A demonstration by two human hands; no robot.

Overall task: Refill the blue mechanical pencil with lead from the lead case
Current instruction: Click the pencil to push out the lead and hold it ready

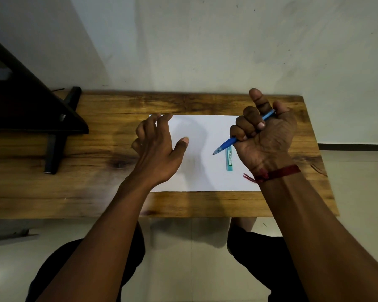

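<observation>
Your left forearm (100, 236) and right forearm (319, 225) extend forward over the near edge of the table (85, 188). Your right hand (264, 131) is raised with the palm facing you. Three of its fingers curl round the blue mechanical pencil (227, 143), and the index finger points up. The pencil tip slants down and left over the white paper sheet (205, 127). A red thread (277, 173) circles the right wrist. Your left hand (157, 147) is held over the sheet's left edge, back upward, fingers spread and loose, holding nothing. The lead case (230, 159) lies flat on the sheet, just beside the right hand's heel.
</observation>
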